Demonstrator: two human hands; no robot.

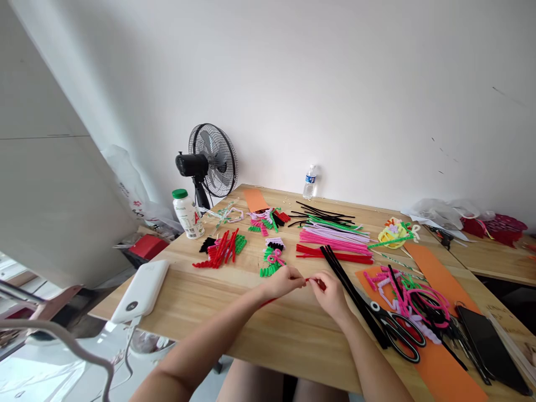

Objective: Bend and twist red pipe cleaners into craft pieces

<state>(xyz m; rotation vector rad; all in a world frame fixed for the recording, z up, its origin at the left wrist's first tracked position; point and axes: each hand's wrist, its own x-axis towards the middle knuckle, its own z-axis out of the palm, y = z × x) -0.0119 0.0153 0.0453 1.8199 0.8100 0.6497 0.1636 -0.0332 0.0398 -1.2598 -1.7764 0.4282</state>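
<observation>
Your left hand pinches 1 red pipe cleaner, fingers closed on it; your right hand grips its other end just above the surface. The scissors at 3 o'clock could snag your wrist.

A: What is the table made of?
B: Pale wood with a smooth, matt grain is seen. Fuzzy pipe cleaners are laid on it.
A: And the scissors?
B: Glossy black plastic handles are shown, beside matt orange paper. A smooth white plastic power bank is noted.
</observation>
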